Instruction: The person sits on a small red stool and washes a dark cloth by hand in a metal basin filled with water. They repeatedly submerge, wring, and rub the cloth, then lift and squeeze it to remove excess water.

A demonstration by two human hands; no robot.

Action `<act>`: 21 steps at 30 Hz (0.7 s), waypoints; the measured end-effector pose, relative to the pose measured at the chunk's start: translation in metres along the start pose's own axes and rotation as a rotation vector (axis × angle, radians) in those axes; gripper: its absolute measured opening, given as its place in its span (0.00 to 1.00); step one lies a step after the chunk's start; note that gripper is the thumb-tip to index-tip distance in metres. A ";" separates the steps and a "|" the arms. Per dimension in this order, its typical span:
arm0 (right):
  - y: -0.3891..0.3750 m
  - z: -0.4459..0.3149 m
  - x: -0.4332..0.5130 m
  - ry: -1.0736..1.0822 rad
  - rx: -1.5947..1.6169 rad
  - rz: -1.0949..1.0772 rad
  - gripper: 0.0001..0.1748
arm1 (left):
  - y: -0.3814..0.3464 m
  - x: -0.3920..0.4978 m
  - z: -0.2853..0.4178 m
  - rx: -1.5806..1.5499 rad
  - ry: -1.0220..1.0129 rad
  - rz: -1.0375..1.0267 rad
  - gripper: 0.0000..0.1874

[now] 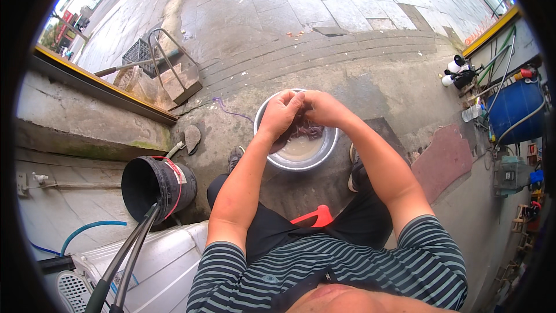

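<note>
A round metal basin [300, 167] stands on the ground between my feet, with cloudy, greyish water [299, 151] in it. Above its far half my left hand [281, 111] and my right hand [325, 109] meet, fingertips together. Both are closed on a dark reddish-brown, wet, soft mass [309, 130], which I cannot identify for certain. One smooth dark flap of it hangs below my left hand, while folded strands droop under the right towards the water. My fingers partly hide the held portion.
At left lies a black bucket [184, 187] near long-handled tongs [130, 252] and a white ribbed surface [173, 248]. A metal dustpan [184, 82] sits farther out. Part of a red plastic seat [320, 217] shows beneath me. Rightward are a reddish board [445, 158] and a blue drum [517, 111].
</note>
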State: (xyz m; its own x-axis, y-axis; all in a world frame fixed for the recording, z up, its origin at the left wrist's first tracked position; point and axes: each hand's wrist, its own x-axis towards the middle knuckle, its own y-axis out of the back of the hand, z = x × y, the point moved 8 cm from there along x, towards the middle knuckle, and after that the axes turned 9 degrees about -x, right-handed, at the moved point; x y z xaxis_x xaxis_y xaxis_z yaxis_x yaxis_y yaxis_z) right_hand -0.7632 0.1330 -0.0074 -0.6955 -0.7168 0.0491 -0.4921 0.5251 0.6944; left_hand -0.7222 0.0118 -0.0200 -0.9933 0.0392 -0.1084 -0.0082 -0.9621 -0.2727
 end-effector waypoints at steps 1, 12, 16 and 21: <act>0.000 0.004 -0.001 -0.061 0.014 -0.001 0.18 | 0.001 0.000 0.000 -0.009 0.000 0.002 0.16; 0.043 0.010 -0.006 -0.174 0.213 0.252 0.13 | 0.021 0.004 0.015 0.703 -0.132 0.041 0.33; 0.043 0.017 -0.006 -0.234 0.708 0.325 0.09 | 0.008 -0.001 0.011 0.878 -0.123 0.003 0.38; 0.046 0.007 -0.012 -0.265 0.663 0.385 0.06 | -0.004 -0.003 0.009 0.848 -0.099 -0.026 0.35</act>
State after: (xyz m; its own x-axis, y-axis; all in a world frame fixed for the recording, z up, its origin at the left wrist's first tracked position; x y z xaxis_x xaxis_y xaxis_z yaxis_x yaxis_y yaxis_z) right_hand -0.7815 0.1691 0.0190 -0.9392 -0.3420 -0.0313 -0.3435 0.9349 0.0897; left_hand -0.7202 0.0131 -0.0096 -0.9968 0.0780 -0.0167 -0.0747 -0.8393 0.5385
